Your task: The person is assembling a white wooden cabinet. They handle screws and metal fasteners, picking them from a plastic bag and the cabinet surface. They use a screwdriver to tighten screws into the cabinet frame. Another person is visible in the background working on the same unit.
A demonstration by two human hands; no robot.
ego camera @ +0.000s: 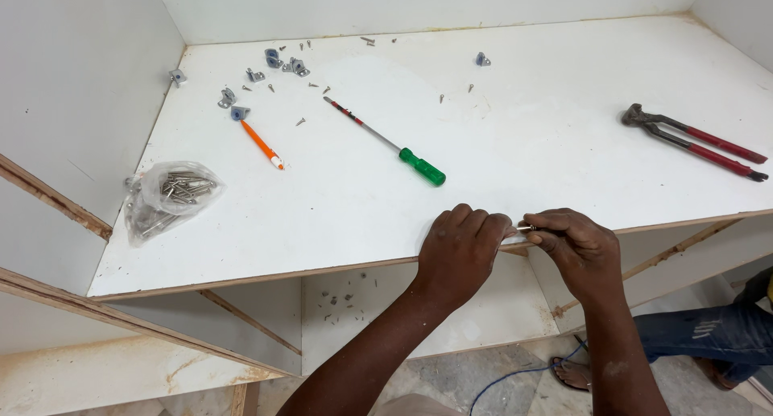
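Left hand (pixel 460 247) curled shut on the near edge of the smooth white board (pixel 515 142); right hand (pixel 576 247) pinching a small shiny screw (pixel 525 227) beside it.

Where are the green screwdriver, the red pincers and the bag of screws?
Green-handled screwdriver (pixel 422 166): head view, on its green handle.
Red-handled metal pincers (pixel 708 146): head view, on the red handles.
Clear plastic bag of screws (pixel 173 192): head view, on the bag's middle.

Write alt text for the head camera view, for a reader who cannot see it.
Two hands, left hand and right hand, pinch a small metal piece at the front edge of a white board. On the board lie a green-handled screwdriver, red-handled pincers, an orange pencil, a bag of screws and scattered brackets.
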